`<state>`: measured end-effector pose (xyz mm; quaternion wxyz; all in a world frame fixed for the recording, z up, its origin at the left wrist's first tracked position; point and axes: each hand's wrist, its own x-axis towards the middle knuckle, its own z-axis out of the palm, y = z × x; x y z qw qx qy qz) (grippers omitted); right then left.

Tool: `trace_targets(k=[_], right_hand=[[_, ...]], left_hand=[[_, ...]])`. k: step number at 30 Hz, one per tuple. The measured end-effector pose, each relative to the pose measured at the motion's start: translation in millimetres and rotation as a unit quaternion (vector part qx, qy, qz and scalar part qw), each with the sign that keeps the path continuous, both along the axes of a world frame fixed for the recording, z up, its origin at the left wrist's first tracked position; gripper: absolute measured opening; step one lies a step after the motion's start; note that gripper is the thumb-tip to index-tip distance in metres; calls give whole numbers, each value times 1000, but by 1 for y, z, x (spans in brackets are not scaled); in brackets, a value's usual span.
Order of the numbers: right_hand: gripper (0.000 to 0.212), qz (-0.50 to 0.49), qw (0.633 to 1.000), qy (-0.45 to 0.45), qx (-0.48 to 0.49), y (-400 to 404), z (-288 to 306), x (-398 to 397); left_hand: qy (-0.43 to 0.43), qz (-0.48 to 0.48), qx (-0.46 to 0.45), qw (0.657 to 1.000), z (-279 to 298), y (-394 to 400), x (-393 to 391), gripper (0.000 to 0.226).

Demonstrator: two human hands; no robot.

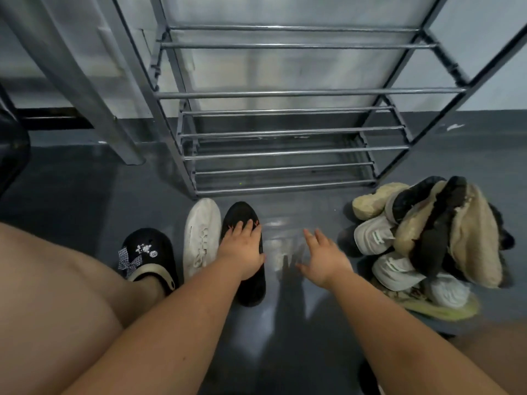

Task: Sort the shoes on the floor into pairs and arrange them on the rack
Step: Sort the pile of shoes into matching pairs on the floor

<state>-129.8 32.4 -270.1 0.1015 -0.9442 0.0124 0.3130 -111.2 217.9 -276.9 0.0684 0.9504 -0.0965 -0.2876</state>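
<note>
A black shoe (pixel 241 215) lies on the grey floor in front of the metal shoe rack (pixel 285 152), toe toward the rack. My left hand (pixel 241 249) rests flat on top of it with fingers spread. A white lace-up sneaker (pixel 201 232) lies right beside it on the left. My right hand (pixel 325 258) hovers open above bare floor, between the black shoe and a jumbled pile of shoes (pixel 427 238) at the right. The pile holds white sneakers, beige fluffy slippers and black shoes heaped together. The rack's rails carry no shoes.
My own foot wears a black clog (pixel 148 255) with charms at the left, and my knee fills the lower left. A slanted metal post (pixel 85 81) stands left of the rack. A light wall lies behind the rack.
</note>
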Motion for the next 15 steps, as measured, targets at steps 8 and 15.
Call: trace_targets(k=[8, 15], right_hand=[[80, -69, 988, -102, -94, -89, 35, -23], [78, -180, 961, -157, -138, -193, 70, -39]], left_hand=[[-43, -130, -8, 991, 27, -57, -4, 71], [-27, -169, -10, 985, 45, -126, 7, 72]])
